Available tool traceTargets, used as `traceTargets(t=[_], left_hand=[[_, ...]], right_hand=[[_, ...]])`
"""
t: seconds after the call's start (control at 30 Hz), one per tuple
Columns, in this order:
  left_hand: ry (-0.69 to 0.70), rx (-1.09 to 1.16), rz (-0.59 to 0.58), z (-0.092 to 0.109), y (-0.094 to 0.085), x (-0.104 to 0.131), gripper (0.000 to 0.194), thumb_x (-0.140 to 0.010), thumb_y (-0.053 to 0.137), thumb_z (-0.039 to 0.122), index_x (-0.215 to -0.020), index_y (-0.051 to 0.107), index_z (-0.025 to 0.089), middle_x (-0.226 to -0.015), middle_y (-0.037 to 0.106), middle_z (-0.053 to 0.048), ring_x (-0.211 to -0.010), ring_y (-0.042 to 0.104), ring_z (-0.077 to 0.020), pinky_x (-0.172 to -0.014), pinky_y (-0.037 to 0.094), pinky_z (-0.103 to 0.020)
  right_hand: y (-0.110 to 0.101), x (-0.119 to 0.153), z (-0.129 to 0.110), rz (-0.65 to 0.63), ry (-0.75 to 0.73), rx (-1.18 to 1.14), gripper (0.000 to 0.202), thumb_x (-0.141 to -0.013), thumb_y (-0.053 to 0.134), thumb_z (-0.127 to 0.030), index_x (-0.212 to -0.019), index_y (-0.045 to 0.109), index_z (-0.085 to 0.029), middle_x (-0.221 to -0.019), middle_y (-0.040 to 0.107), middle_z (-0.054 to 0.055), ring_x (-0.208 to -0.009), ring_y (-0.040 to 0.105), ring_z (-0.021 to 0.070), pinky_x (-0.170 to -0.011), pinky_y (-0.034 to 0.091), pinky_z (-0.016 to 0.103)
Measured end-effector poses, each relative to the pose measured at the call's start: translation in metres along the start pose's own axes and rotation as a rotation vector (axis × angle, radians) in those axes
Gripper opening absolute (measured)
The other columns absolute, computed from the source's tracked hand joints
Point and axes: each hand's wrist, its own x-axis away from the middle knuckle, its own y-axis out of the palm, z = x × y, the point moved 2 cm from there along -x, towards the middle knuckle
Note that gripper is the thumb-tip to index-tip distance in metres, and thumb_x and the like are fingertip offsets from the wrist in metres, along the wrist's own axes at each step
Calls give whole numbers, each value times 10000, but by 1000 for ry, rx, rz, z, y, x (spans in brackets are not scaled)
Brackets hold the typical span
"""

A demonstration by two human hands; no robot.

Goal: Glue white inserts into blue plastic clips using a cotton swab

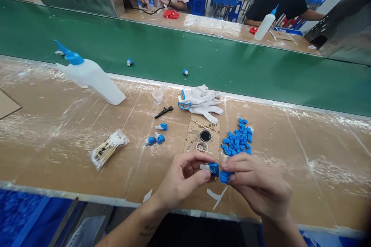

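Observation:
Between the thumb and fingers of my left hand is a small blue-and-white plastic part. My right hand pinches a small blue plastic piece close beside it, with a narrow gap between the two. Just beyond my right hand lies a pile of loose blue pieces. A stained card sits in front of my hands, bearing a small cup of black liquid and a clear round cup. Several blue-and-white parts rest to the left of the card.
White gloves, a black tool, a bag of cotton swabs and a white squeeze bottle lie on the bench. Behind runs a green conveyor belt carrying small blue-and-white parts. Two people sit across it, near red pieces.

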Motion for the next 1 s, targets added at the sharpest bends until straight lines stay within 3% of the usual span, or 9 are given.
traceTargets(t=[0.1,0.2,0.33,0.43,0.53,0.6,0.77,0.9,1.0], left_hand=[[-79,-13,-55,2,0,2,227,-831,844,317,-997,813,164,-829,792,-46,-724,720,-109,-691,595,-174],[-122,-29,-75,1,0,4,204,-832,841,266,-1007,805,168,-831,795,-39,-700,716,-97,-671,572,-162],[-50,-138,-54,-1,0,7,184,-850,809,209,-1029,794,171,-938,816,-73,-846,772,-161,-767,612,-227],[166,-316,-37,3,4,9,190,-874,760,142,-1057,788,187,-1014,822,-80,-969,785,-193,-860,626,-256],[429,-470,-9,9,10,14,294,-865,740,56,-1115,767,207,-1094,819,-72,-1068,776,-199,-969,613,-272],[556,-541,-9,10,12,18,363,-858,733,24,-1171,742,207,-1146,810,-84,-1122,764,-209,-1015,604,-284],[712,-640,5,9,13,23,315,-861,753,33,-1134,729,189,-1110,797,-102,-1046,783,-202,-935,637,-247],[783,-641,-15,9,21,21,325,-897,742,47,-1171,713,221,-1165,753,-87,-1063,772,-191,-924,646,-233],[830,-590,9,10,35,19,343,-920,723,61,-1197,715,263,-1199,650,-74,-978,771,-159,-857,669,-234]], right_hand=[[4,-1,2,-63,-83,53,143,-959,676,-58,-981,754,-176,-955,805,98,-844,755,213,-690,653,342],[1,-2,0,-165,-127,111,146,-979,637,-42,-980,754,-129,-987,798,123,-917,753,212,-767,663,333],[-3,-1,-3,-293,-141,115,182,-971,616,-14,-1087,736,-88,-1078,784,146,-1028,733,230,-859,654,344],[2,5,-3,-192,-64,49,240,-928,676,2,-1118,732,-134,-1051,781,105,-1024,725,216,-867,635,328],[10,14,-2,96,167,-95,275,-914,755,-79,-1146,711,-220,-1085,743,64,-981,715,189,-850,627,305],[16,18,-3,193,322,-164,270,-920,788,-171,-1162,708,-260,-1154,718,59,-1011,710,181,-875,625,279],[21,20,-11,158,416,-199,150,-973,746,-264,-1117,751,-305,-1124,739,26,-1088,703,142,-964,581,190],[23,19,-13,148,417,-211,329,-1017,671,-415,-1331,685,-318,-1261,723,57,-1209,676,178,-1031,564,222],[21,21,-15,144,360,-180,387,-1026,630,-493,-1380,661,-340,-1289,738,46,-1204,699,200,-1029,574,236]])
